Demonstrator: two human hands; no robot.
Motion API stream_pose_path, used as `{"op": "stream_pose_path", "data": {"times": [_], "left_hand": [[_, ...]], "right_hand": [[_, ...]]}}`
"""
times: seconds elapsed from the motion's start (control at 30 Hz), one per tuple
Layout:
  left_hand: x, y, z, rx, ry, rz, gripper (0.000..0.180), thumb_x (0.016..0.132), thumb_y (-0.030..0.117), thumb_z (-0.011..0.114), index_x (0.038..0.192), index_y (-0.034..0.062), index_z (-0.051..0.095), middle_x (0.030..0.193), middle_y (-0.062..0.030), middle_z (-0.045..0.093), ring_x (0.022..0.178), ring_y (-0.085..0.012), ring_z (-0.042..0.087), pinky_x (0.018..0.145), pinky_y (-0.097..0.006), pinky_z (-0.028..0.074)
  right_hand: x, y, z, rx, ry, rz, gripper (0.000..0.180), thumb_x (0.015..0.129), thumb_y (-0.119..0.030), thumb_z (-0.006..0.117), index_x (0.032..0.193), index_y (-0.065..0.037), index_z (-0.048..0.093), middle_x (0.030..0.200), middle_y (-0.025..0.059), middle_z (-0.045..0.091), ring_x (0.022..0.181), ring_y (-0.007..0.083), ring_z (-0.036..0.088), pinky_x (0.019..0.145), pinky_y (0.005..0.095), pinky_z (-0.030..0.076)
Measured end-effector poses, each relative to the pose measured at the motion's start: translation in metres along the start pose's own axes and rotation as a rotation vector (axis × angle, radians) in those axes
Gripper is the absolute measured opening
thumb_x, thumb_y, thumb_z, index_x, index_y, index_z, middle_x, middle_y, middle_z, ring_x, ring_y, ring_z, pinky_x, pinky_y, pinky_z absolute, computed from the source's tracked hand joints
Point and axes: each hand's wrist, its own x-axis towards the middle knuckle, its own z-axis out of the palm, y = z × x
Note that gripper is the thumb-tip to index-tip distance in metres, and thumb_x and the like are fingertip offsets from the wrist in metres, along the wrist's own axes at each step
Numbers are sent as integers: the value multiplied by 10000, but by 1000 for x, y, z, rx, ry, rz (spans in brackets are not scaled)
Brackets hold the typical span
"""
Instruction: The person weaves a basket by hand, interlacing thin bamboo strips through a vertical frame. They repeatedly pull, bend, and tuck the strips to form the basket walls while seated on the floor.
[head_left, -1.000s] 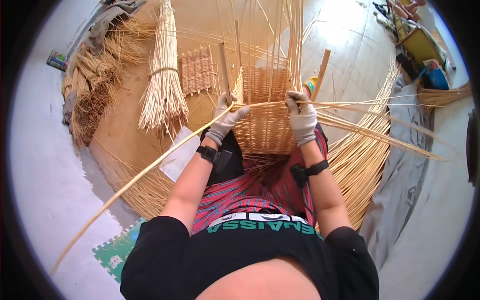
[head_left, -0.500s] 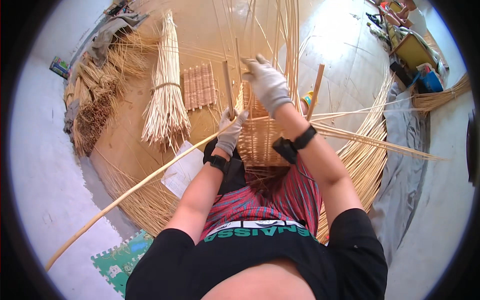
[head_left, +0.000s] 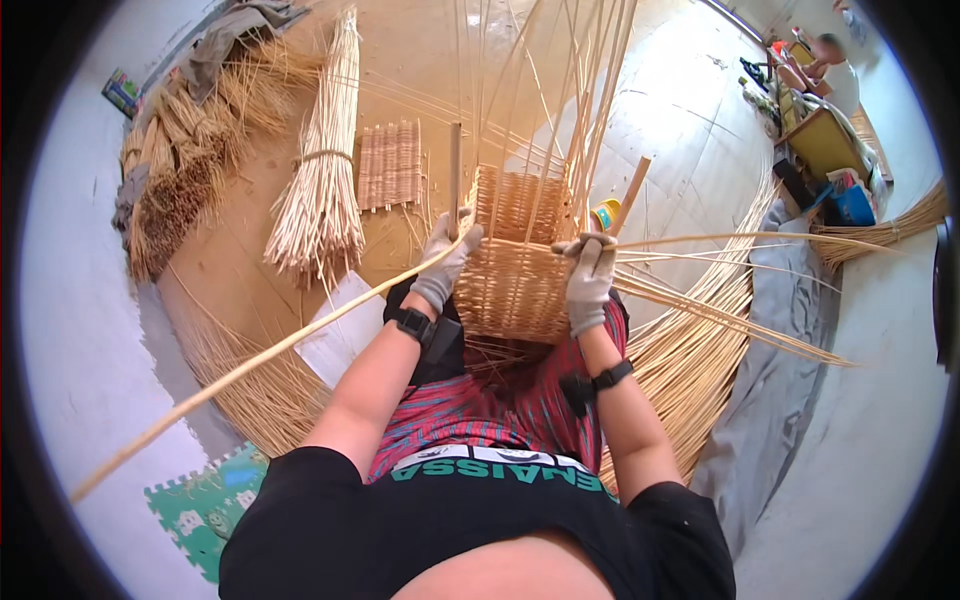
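Observation:
A half-woven wicker basket (head_left: 515, 295) with tall upright stakes rests over my lap. My left hand (head_left: 445, 265), in a pale work glove, is closed at its left top corner, gripping a long thick wicker rod (head_left: 270, 365) that runs off to the lower left. A wooden stick (head_left: 456, 170) stands up beside that hand. Across the basket, my gloved right hand (head_left: 590, 275) is closed on a wicker rod at the right top corner, with a thin end (head_left: 720, 238) stretching out to the right. A second wooden stick (head_left: 632, 195) leans outward just behind it.
A tied bundle of peeled rods (head_left: 325, 170) and a flat woven panel (head_left: 390, 165) lie ahead on the left. Darker bundles (head_left: 180, 190) line the left wall. Loose rods (head_left: 700, 370) spread at my right beside grey cloth (head_left: 765, 330). Another person (head_left: 838, 80) sits at the far right.
My right hand has come down from among the stakes to the basket's right corner and closed there. The left hand stays at the left corner, and more of the basket's inside shows.

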Motion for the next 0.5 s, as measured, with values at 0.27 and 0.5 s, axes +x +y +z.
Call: {"op": "stream_pose_path", "data": {"times": [0.27, 0.5], "left_hand": [[3, -15, 15, 448, 314, 201, 435, 794, 311, 906, 937, 77, 568, 857, -10, 623, 758, -135, 555, 706, -305, 488], [-76, -14, 45, 587, 249, 493, 327, 905, 139, 754, 1174, 51, 589, 1087, -121, 653, 885, -221, 665, 808, -326, 540]], "right_hand": [[-21, -24, 11, 86, -178, 57, 154, 1071, -202, 553, 1123, -58, 563, 882, 65, 664, 752, 144, 650, 771, 303, 559], [12, -15, -97, 202, 255, 157, 349, 958, -18, 683, 1215, -174, 508, 1032, 80, 727, 883, 180, 711, 529, 224, 487]]}}
